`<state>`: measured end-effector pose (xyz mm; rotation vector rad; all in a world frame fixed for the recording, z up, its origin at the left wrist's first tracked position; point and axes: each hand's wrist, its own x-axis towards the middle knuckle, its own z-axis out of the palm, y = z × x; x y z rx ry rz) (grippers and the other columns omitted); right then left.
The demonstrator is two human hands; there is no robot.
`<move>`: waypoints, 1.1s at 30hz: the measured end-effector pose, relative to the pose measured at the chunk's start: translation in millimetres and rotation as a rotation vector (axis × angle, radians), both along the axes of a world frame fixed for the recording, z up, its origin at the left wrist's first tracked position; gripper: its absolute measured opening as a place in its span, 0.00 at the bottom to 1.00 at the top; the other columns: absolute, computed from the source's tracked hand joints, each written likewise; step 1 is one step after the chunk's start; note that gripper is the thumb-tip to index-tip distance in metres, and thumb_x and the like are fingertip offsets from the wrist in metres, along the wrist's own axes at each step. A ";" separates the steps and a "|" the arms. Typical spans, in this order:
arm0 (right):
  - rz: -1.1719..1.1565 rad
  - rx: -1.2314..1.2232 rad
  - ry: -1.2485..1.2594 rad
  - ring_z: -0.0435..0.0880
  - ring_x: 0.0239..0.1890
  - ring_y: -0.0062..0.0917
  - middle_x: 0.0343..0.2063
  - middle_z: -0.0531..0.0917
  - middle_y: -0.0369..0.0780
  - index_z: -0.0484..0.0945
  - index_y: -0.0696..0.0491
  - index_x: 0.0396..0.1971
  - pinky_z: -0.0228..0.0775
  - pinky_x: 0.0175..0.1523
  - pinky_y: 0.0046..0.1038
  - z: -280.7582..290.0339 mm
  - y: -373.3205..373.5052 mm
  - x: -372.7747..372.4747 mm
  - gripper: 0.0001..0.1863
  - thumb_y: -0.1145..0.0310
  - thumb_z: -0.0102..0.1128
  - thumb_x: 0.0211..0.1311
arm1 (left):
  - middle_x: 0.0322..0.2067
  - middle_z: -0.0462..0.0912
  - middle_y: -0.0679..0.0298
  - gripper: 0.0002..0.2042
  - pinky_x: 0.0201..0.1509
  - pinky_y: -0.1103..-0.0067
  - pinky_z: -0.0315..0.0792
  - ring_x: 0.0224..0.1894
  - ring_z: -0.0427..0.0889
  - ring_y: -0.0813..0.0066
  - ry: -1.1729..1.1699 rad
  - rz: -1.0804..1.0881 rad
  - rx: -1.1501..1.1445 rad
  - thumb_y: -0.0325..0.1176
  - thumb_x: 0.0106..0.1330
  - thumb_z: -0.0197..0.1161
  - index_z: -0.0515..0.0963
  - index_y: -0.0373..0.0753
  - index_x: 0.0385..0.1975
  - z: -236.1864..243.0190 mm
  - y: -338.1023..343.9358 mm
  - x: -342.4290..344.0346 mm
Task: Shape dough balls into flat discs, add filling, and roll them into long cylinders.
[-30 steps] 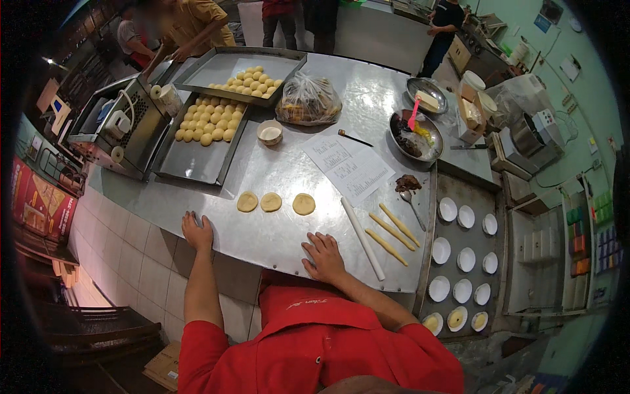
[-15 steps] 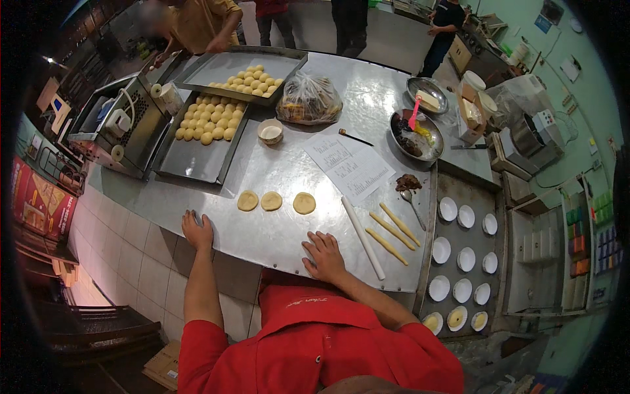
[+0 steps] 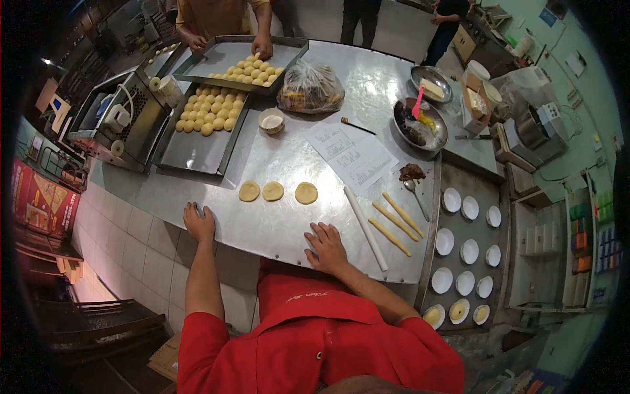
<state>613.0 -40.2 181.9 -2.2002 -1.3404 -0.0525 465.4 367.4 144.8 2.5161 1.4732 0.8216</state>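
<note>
My left hand [image 3: 199, 221] lies open on the near left edge of the metal table [image 3: 223, 226], holding nothing. My right hand [image 3: 325, 246] rests flat on the near edge too, fingers spread and nothing under them that I can see. Beyond my hands are three flattened dough rounds: a left one [image 3: 249, 191], a middle one [image 3: 273, 191] and a right one [image 3: 306, 193]. Right of my right hand lies a white rolling rod [image 3: 365, 227], slanting away. Beside it are three thin dough strips [image 3: 396, 220]. A spoon [image 3: 417, 199] lies by a mound of dark brown filling [image 3: 411, 172].
Dough balls fill parts of two trays, a near tray [image 3: 190, 157] and a far tray [image 3: 226, 52], where a person's hand [image 3: 262, 46] touches the balls. A tray of paper cups [image 3: 453, 171] stands right. Printed sheets [image 3: 354, 154], a bag [image 3: 311, 88] and a bowl [image 3: 436, 141] lie farther back.
Across the table, the other person has shifted right and now has a hand on the dough balls in the far tray. My own hands have stayed in place on the table edge.
</note>
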 end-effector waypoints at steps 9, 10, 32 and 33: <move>-0.094 0.008 0.032 0.67 0.66 0.46 0.62 0.72 0.50 0.76 0.54 0.55 0.53 0.72 0.52 0.6 -5.5 -14.1 0.26 0.61 0.64 0.57 | 0.62 0.75 0.52 0.23 0.72 0.61 0.60 0.67 0.68 0.51 0.009 -0.018 0.017 0.42 0.63 0.63 0.78 0.35 0.54 2.8 2.5 1.5; -0.109 0.017 0.035 0.67 0.66 0.46 0.62 0.72 0.50 0.77 0.55 0.54 0.53 0.72 0.51 2.0 -6.6 -16.6 0.25 0.61 0.64 0.57 | 0.62 0.75 0.52 0.23 0.72 0.61 0.60 0.67 0.68 0.51 0.014 -0.033 0.013 0.42 0.63 0.63 0.78 0.35 0.54 4.2 1.4 1.9; -0.472 0.064 0.486 0.82 0.45 0.39 0.42 0.83 0.45 0.80 0.57 0.46 0.75 0.51 0.37 -20.3 -95.7 -226.0 0.14 0.67 0.63 0.63 | 0.54 0.83 0.59 0.16 0.64 0.63 0.68 0.60 0.76 0.57 -0.047 -0.214 0.017 0.43 0.65 0.63 0.85 0.38 0.44 6.9 -4.4 0.2; -0.537 0.065 0.684 0.84 0.44 0.37 0.42 0.84 0.45 0.80 0.58 0.48 0.76 0.50 0.36 -26.9 -105.6 -239.2 0.15 0.66 0.62 0.64 | 0.53 0.83 0.58 0.15 0.63 0.65 0.70 0.59 0.77 0.57 -0.105 -0.250 0.004 0.42 0.65 0.64 0.85 0.38 0.44 6.0 -3.3 -4.1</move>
